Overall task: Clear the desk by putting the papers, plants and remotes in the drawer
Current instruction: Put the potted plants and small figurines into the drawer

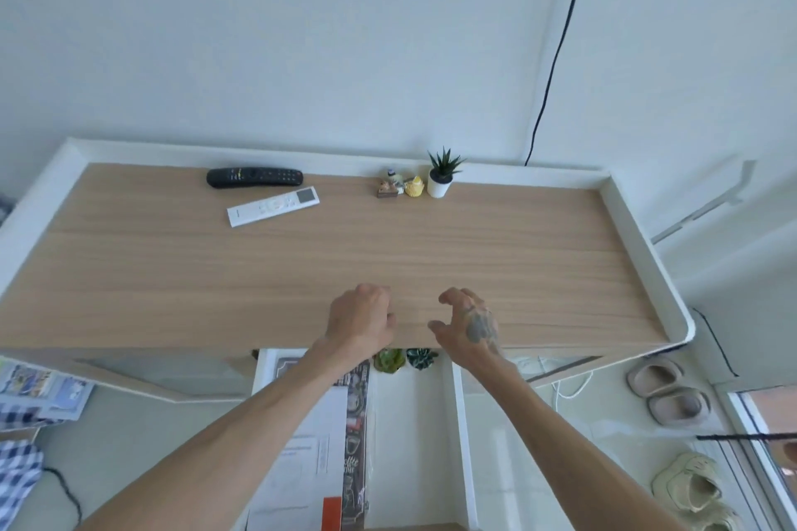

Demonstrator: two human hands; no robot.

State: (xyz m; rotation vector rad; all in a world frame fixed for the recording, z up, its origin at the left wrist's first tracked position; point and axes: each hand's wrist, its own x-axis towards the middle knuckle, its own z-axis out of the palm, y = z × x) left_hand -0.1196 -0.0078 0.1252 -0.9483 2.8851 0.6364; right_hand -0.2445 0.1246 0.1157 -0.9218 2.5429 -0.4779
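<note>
Head view down onto a wooden desk (388,254) with a raised white rim.

At the far left a black remote (254,177) lies flat along the 9-to-3 line. Just beside it, nearer the person, a white remote (274,207) lies along the 8-to-2 line, with its screen end toward 2.

Both remotes sit at about 11 o'clock from the left grip (360,319). It is at the near edge with fingers loosely curled, holding nothing; whether it touches the wood cannot be told. It is the grip nearer the remotes, and a reach from it would likely cross their long axes.

At the back, small figurines (399,185) stand just beside an upright potted plant (442,175). The plant is almost at 12 o'clock from the right grip (468,323), which is spread like a claw and empty.

Below the near edge, at 6 o'clock, the drawer (459,423) stands open. Papers (302,444) lie in its left side and two small plants (389,359) sit at its back.

A dark cable (560,43) runs down the pale wall. Slippers (666,390) and sneakers (690,487) lie on the floor at right.
</note>
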